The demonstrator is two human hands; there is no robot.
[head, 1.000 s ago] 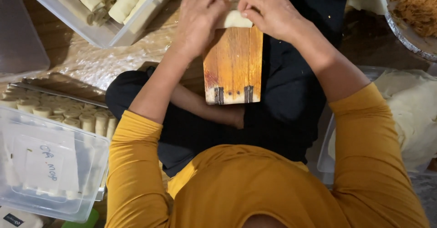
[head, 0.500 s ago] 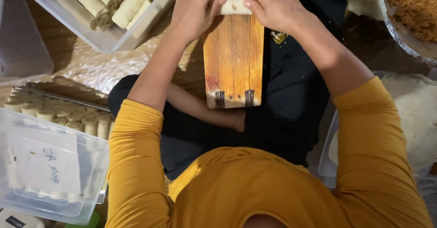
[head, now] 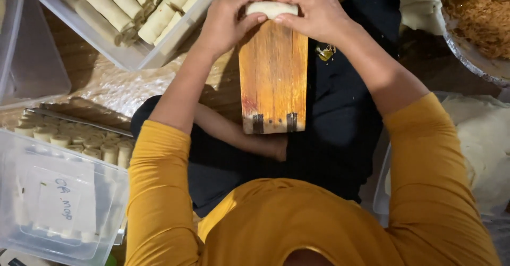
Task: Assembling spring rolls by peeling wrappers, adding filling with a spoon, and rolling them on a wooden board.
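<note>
One wooden board (head: pixel 272 69), 1 pale roll (head: pixel 271 9) lying across its far end. Left hand (head: pixel 227 21) & right hand (head: pixel 314 15) each pinch one end of that roll, fingers curled tight around it. Left of the board: 3 clear tubs, the far one (head: pixel 125 56) w/ rolls in rows (approx. 8 visible), the near lidded one (head: pixel 58 202) also stocked. Right of the board: 1 metal bowl (head: pixel 467 58) of brown filling, 1 stack of wrappers (head: pixel 486 149). Board's near half bare; both long edges unobstructed.
</note>
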